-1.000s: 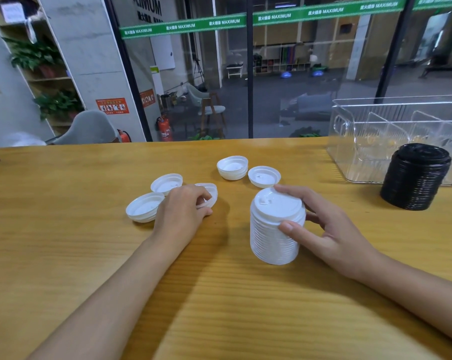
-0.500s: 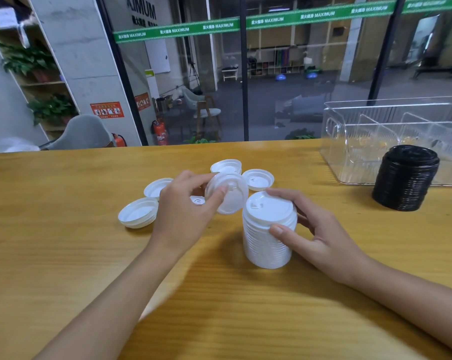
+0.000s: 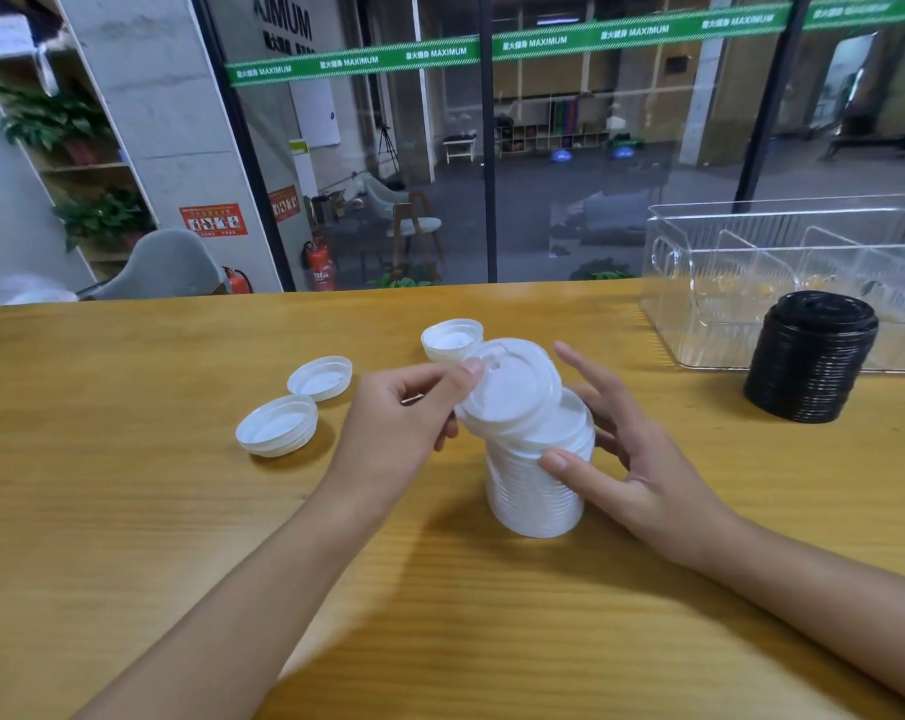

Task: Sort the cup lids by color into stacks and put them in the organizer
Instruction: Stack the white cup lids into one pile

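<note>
A tall stack of white lids point(image 3: 536, 491) stands mid-table. My left hand point(image 3: 403, 428) pinches one white lid point(image 3: 510, 389) and holds it tilted right over the stack's top. My right hand point(image 3: 629, 459) steadies the stack, thumb on its near side and fingers spread behind it. Loose white lids lie upside down to the left point(image 3: 276, 426), point(image 3: 320, 377) and behind point(image 3: 451, 339). A stack of black lids point(image 3: 811, 356) stands at the right, in front of the clear organizer point(image 3: 668, 283).
The wooden table point(image 3: 128, 511) reaches back to a glass wall. The organizer has clear dividers inside. A cable end shows at the far left edge.
My left hand picked a loose white lid off the table, turned it over and carried it right onto the top of the white stack. My right hand's fingers opened wider.
</note>
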Available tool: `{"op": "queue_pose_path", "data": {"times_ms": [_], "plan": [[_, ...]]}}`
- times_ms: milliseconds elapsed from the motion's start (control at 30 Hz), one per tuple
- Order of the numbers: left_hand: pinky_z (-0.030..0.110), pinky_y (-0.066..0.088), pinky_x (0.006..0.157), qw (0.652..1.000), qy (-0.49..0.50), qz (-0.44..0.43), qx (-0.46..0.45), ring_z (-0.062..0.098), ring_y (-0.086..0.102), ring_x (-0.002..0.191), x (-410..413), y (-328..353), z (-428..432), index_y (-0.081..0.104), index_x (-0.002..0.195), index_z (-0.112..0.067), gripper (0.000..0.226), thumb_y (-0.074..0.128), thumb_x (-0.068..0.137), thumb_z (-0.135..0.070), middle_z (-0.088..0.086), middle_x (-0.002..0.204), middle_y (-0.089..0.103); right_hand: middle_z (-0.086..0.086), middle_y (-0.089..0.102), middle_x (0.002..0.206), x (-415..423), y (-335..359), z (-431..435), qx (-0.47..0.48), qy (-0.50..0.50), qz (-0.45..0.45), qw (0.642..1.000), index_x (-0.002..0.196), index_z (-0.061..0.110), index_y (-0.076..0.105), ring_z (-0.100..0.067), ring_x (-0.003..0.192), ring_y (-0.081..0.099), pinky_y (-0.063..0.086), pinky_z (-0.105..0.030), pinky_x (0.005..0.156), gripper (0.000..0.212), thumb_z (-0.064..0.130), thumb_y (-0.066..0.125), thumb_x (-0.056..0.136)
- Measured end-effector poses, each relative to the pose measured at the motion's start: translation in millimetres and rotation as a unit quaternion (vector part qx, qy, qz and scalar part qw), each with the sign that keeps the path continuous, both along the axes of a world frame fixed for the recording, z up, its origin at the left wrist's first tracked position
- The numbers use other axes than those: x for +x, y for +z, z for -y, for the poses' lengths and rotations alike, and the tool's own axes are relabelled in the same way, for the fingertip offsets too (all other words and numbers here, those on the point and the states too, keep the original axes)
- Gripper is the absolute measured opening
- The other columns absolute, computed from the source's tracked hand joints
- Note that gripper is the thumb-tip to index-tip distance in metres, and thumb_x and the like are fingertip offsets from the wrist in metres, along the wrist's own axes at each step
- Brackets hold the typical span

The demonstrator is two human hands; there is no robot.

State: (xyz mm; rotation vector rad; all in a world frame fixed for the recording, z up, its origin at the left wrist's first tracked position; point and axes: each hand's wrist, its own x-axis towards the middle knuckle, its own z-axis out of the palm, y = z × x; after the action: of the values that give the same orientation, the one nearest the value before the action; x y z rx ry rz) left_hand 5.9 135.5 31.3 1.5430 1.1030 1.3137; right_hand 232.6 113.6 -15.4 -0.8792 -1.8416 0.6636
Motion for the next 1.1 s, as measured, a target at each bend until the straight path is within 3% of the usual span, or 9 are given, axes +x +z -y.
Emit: {"op": "queue_pose_path", "data": {"times_ms": [100, 233, 333, 400, 467, 567, 700, 900, 1100], "plan": [[0.022, 0.036, 0.058, 0.999, -0.001, -0.046, 0.006, 0.01, 0.041, 0.057, 6.0, -7.3, 1.9, 0.076, 0.069, -0.022, 0.032, 0.072, 0.095, -0.04, -0.008, 0.057, 0.05, 0.015, 0.061, 0.145, 0.8, -0.7, -0.1, 0.003, 0.001, 0.0, 1.0, 0.157, 0.049, 0.034, -0.014, 0.136, 0.058, 0.047, -0.02, 0.108, 0.074, 0.043, 0.069, 0.092], [0.021, 0.041, 0.063, 0.994, 0.021, -0.104, 0.002, 0.006, 0.048, 0.06, 8.4, -16.1, 1.6, 0.076, 0.083, -0.018, 0.039, 0.073, 0.092, -0.055, -0.017, 0.065, 0.061, 0.016, 0.061, 0.146, 1.7, -1.2, -0.4, 0.013, -0.005, 0.01, 1.0, 0.151, 0.041, 0.045, -0.014, 0.136, 0.059, 0.048, -0.023, 0.108, 0.064, 0.045, 0.069, 0.092], [0.027, 0.052, 0.086, 0.995, -0.039, -0.096, -0.007, 0.0, 0.067, 0.091, 4.8, -15.1, -0.1, 0.075, 0.109, -0.027, 0.03, 0.071, 0.091, -0.051, -0.019, 0.103, 0.076, 0.017, 0.062, 0.144, 1.8, -1.3, -0.6, 0.013, -0.006, 0.013, 1.0, 0.149, 0.039, 0.047, -0.014, 0.135, 0.06, 0.048, -0.023, 0.107, 0.061, 0.045, 0.069, 0.092], [0.026, 0.053, 0.101, 0.99, -0.12, -0.067, 0.014, 0.005, 0.064, 0.124, 0.1, -12.0, -1.9, 0.068, 0.132, -0.024, 0.042, 0.067, 0.09, -0.031, -0.012, 0.132, 0.071, 0.016, 0.062, 0.144, 1.8, -1.2, -0.2, 0.012, -0.007, 0.015, 1.0, 0.148, 0.039, 0.047, -0.014, 0.134, 0.06, 0.049, -0.025, 0.108, 0.06, 0.046, 0.068, 0.092], [0.024, 0.049, 0.107, 0.981, -0.185, -0.051, 0.031, 0.008, 0.057, 0.137, -5.2, -8.0, -2.0, 0.06, 0.143, -0.017, 0.058, 0.062, 0.085, -0.012, -0.006, 0.145, 0.065, 0.016, 0.062, 0.144, 1.7, -0.8, 0.2, 0.011, -0.007, 0.013, 1.0, 0.148, 0.039, 0.047, -0.015, 0.134, 0.06, 0.049, -0.026, 0.108, 0.06, 0.047, 0.068, 0.092], [0.029, 0.053, 0.107, 0.974, -0.213, -0.063, 0.034, 0.009, 0.059, 0.137, -8.5, -5.7, -2.8, 0.061, 0.142, -0.016, 0.061, 0.066, 0.082, -0.004, -0.005, 0.143, 0.067, 0.015, 0.062, 0.145, 1.9, -0.9, 0.1, 0.009, -0.006, 0.012, 1.0, 0.149, 0.037, 0.047, -0.015, 0.135, 0.059, 0.049, -0.026, 0.108, 0.062, 0.045, 0.069, 0.091], [0.041, 0.055, 0.108, 0.982, -0.173, -0.072, 0.034, 0.01, 0.063, 0.13, -8.1, -7.3, -5.6, 0.065, 0.139, -0.024, 0.065, 0.084, 0.077, -0.028, -0.009, 0.13, 0.073, 0.017, 0.064, 0.141, 1.9, -0.6, 0.3, 0.0, -0.004, 0.003, 1.0, 0.155, 0.04, 0.038, -0.012, 0.134, 0.06, 0.049, -0.021, 0.106, 0.074, 0.045, 0.072, 0.089], [0.025, 0.054, 0.089, 0.986, -0.089, -0.12, 0.076, 0.006, 0.065, 0.115, 3.8, -10.6, 2.5, 0.073, 0.129, -0.033, 0.066, 0.083, 0.067, -0.054, -0.012, 0.122, 0.066, 0.02, 0.063, 0.142, 1.7, -1.2, -0.5, -0.004, -0.006, 0.0, 1.0, 0.157, 0.043, 0.033, -0.01, 0.134, 0.06, 0.049, -0.02, 0.106, 0.08, 0.047, 0.073, 0.088], [0.041, 0.058, 0.095, 0.991, -0.063, -0.103, 0.053, 0.004, 0.067, 0.116, 11.1, -11.6, 5.1, 0.07, 0.117, -0.03, 0.065, 0.086, 0.061, -0.058, -0.015, 0.122, 0.072, 0.022, 0.059, 0.147, 2.6, -2.1, -0.8, -0.003, 0.0, -0.003, 1.0, 0.155, 0.045, 0.035, -0.008, 0.138, 0.057, 0.047, -0.017, 0.106, 0.077, 0.047, 0.073, 0.088]]}}
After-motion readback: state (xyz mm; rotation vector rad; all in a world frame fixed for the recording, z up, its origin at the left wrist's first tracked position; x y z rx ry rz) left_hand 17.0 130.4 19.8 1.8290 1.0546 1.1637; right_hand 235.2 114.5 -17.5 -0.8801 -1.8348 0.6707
